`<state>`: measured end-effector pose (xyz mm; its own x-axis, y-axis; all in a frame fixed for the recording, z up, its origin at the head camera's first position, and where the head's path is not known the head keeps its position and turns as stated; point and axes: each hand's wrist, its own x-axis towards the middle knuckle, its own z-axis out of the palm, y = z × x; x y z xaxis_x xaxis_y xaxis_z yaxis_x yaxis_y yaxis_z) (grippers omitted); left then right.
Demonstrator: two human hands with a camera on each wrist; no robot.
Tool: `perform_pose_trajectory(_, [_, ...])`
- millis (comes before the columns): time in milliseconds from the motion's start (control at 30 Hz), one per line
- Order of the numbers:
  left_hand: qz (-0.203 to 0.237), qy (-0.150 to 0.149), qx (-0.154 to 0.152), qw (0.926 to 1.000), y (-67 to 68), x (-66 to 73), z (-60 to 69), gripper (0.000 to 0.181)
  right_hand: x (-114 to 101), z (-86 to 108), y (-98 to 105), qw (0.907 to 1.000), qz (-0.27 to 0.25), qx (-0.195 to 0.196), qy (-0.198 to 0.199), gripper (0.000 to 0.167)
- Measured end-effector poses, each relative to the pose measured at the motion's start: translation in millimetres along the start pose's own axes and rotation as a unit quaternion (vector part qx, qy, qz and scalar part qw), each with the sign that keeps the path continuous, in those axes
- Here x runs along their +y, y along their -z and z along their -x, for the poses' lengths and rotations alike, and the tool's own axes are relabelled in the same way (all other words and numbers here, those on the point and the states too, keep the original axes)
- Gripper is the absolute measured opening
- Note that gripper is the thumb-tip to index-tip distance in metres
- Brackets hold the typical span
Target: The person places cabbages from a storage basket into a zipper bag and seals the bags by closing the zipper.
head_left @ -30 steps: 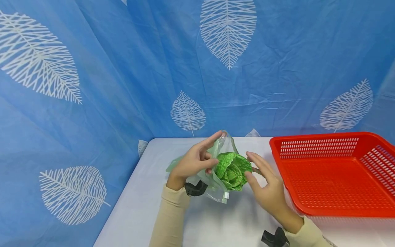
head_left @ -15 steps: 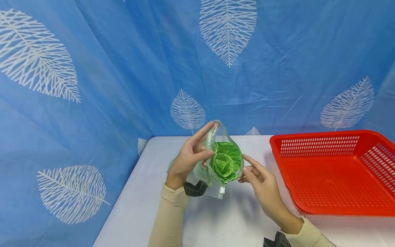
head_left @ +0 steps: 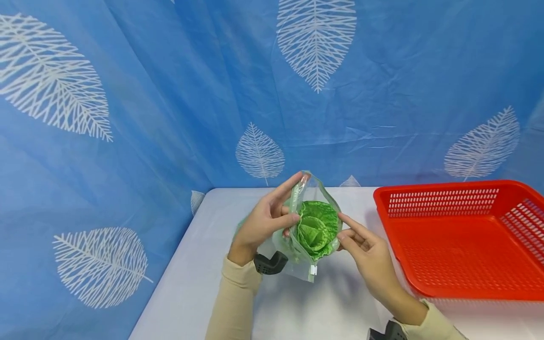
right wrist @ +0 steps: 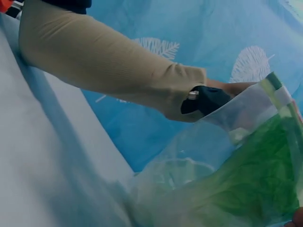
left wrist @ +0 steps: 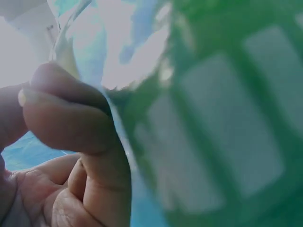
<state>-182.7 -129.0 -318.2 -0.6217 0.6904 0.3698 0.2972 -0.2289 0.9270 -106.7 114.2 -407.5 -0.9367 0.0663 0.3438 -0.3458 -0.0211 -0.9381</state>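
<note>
A clear zip bag [head_left: 299, 268] is held on its side above the table, its mouth spread wide, with a white slider [head_left: 313, 270] hanging at the lower corner. Inside the mouth sits a head of green leafy cabbage [head_left: 315, 230]. My left hand [head_left: 267, 218] grips the bag's left rim, thumb in front and fingers behind. On the opposite rim, my right hand [head_left: 370, 260] pinches the edge between thumb and fingers. In the left wrist view, curled fingers [left wrist: 71, 113] touch the bag's printed film [left wrist: 232, 123]. The right wrist view shows the cabbage [right wrist: 255, 175] through the film.
A red slotted plastic basket [head_left: 459, 255] stands on the white table [head_left: 187, 283] to the right of my right hand. Behind and to the left hangs a blue curtain [head_left: 204, 94] with white leaf prints.
My right hand, at first loosely spread beside the protruding cabbage, now pinches the bag's right rim. That rim has come round the cabbage. Bag and hands have lately shifted slightly right and down.
</note>
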Motion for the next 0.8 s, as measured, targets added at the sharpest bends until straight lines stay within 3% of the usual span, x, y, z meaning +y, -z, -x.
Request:
perform_pose_trajectory(267, [-0.055,0.019,0.004,0.9983,6.7,34.5,-4.3,0.08,-53.2,-26.8,16.7,0.9952,0.065,-0.07,-0.02,0.054])
perform_pose_trajectory(467, [-0.132,0.05,0.036,0.9893,18.8,78.2,-13.6,0.082,-119.6,-67.5,27.3,0.9893,0.068,-0.127,-0.024,0.056])
perform_pose_trajectory(567, [-0.173,0.065,0.039,0.982,25.2,101.5,-18.4,0.085,-158.2,-81.9,27.3,0.9864,0.086,-0.14,0.003,0.055])
perform_pose_trajectory(633, [-0.212,0.086,0.029,0.9731,27.1,113.0,-23.0,0.085,-177.5,-87.4,22.9,0.9809,0.116,-0.155,0.017,0.053])
perform_pose_trajectory(800, [-0.278,0.127,0.009,0.9521,24.0,119.6,-34.5,0.082,-199.5,-94.9,15.8,0.9684,0.179,-0.169,0.042,0.044])
